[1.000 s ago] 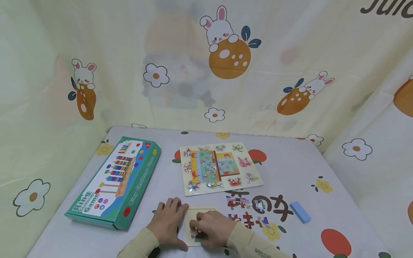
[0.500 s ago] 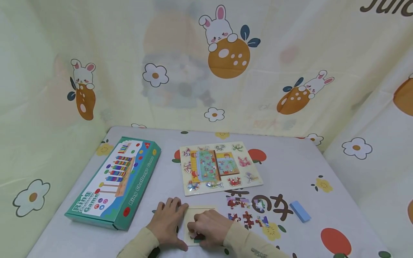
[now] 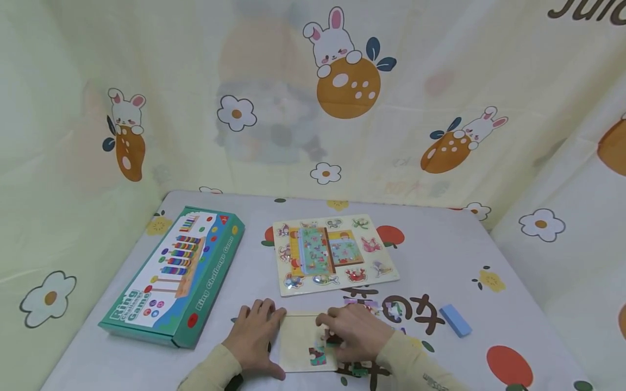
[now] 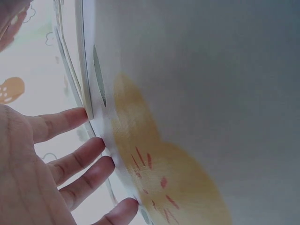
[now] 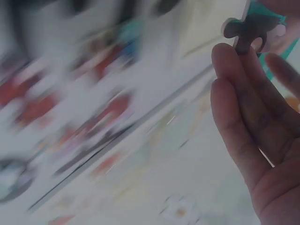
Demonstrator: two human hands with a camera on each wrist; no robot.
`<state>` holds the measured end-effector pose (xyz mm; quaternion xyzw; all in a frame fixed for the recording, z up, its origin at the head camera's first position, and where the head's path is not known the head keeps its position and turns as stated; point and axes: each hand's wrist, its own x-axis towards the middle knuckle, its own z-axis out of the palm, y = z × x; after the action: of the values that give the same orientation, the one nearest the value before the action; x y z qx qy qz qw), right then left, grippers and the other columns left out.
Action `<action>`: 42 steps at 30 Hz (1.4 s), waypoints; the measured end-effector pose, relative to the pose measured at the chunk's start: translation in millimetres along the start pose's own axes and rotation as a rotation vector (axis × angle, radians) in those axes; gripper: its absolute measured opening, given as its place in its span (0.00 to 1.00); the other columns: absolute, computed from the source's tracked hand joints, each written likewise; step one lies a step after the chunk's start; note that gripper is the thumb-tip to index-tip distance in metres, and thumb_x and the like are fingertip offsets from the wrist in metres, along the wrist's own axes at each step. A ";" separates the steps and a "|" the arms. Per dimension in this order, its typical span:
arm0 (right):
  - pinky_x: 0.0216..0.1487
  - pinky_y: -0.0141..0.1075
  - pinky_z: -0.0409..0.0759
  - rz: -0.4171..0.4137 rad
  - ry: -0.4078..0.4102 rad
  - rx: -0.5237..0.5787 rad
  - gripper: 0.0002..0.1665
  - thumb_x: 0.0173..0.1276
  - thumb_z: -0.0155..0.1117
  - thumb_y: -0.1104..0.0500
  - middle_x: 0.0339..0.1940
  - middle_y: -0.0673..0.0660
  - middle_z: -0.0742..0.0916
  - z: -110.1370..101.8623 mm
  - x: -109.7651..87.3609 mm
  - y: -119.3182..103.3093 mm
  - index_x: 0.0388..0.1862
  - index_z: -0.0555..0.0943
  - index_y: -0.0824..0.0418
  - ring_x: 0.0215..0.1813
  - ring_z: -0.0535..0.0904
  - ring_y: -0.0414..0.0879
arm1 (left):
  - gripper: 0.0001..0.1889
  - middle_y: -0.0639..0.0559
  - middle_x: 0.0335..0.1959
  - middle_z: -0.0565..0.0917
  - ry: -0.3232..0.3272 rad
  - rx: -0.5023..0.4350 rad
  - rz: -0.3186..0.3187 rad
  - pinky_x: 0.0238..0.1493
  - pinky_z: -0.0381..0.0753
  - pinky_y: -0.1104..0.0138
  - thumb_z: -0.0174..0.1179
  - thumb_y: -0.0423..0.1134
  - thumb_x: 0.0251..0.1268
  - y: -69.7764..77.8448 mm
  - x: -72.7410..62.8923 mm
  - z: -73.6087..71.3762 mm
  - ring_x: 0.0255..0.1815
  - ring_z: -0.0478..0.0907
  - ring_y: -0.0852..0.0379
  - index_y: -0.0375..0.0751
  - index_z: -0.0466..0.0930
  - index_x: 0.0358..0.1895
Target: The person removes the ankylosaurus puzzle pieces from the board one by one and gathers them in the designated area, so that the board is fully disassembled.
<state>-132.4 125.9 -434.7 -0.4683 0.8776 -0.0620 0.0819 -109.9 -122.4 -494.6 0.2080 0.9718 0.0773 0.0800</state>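
A small pale wooden puzzle board (image 3: 295, 336) lies at the table's front. My left hand (image 3: 254, 338) rests along its left edge, fingers spread; in the left wrist view the index fingertip touches the board's corner (image 4: 88, 112). Joined jigsaw pieces (image 3: 318, 355), brown and teal, lie on the board's right part. Over the right edge, my right hand (image 3: 359, 331) pinches a dark jigsaw piece (image 5: 251, 30), seen with a teal patch in the right wrist view. That hand hides part of the board and some loose pieces.
Loose jigsaw pieces (image 3: 361, 303) lie behind the right hand, and a green one (image 3: 359, 372) in front of it. A larger picture puzzle (image 3: 386, 274) lies farther back. A green ring-game box (image 3: 215, 282) stands left; a blue block (image 3: 455, 320) lies right.
My right hand has shifted right, from the board's middle to its right edge. The joined pieces on the board now show farther right. My left hand has stayed in place.
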 end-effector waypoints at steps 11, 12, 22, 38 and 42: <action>0.27 0.29 0.71 0.146 -0.016 0.041 0.16 0.50 0.74 0.54 0.31 0.44 0.81 7.3 -74.5 34.0 0.40 0.84 0.52 0.26 0.67 0.31 | 0.61 0.48 0.53 0.69 -0.026 0.011 -0.021 0.48 0.69 0.51 0.70 0.79 0.14 -1.6 -2.2 -1.1 0.50 0.65 0.49 0.50 0.69 0.64; 0.28 0.30 0.73 0.152 -0.037 0.048 0.16 0.51 0.74 0.54 0.32 0.45 0.81 11.2 -78.3 34.4 0.41 0.84 0.52 0.27 0.68 0.31 | 0.61 0.48 0.53 0.69 -0.025 0.011 -0.020 0.48 0.69 0.51 0.70 0.78 0.14 -1.5 -2.2 -1.4 0.50 0.65 0.49 0.50 0.69 0.64; 0.36 0.37 0.79 0.175 -0.076 0.017 0.19 0.50 0.71 0.56 0.37 0.50 0.83 29.1 -89.3 30.9 0.43 0.83 0.56 0.33 0.76 0.37 | 0.62 0.48 0.53 0.69 -0.011 0.026 -0.004 0.48 0.69 0.51 0.69 0.79 0.14 -1.0 -0.8 -2.2 0.50 0.65 0.50 0.49 0.69 0.64; 0.28 0.33 0.74 0.173 0.012 0.008 0.15 0.55 0.71 0.49 0.33 0.47 0.81 26.2 -83.9 28.3 0.39 0.83 0.53 0.27 0.70 0.34 | 0.62 0.48 0.52 0.69 -0.014 0.005 0.011 0.48 0.69 0.50 0.69 0.79 0.15 0.8 0.5 -0.5 0.50 0.65 0.50 0.48 0.69 0.64; 0.24 0.28 0.68 0.133 0.120 0.065 0.12 0.59 0.69 0.50 0.30 0.45 0.80 24.6 -66.8 18.1 0.39 0.83 0.54 0.24 0.64 0.31 | 0.62 0.48 0.52 0.69 -0.009 -0.003 0.015 0.48 0.69 0.50 0.70 0.78 0.14 0.2 0.1 -0.4 0.51 0.65 0.50 0.47 0.69 0.64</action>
<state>-105.5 190.7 -456.3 -0.4015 0.9076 -0.1127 0.0482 -110.0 -122.2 -494.2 0.2152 0.9698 0.0784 0.0839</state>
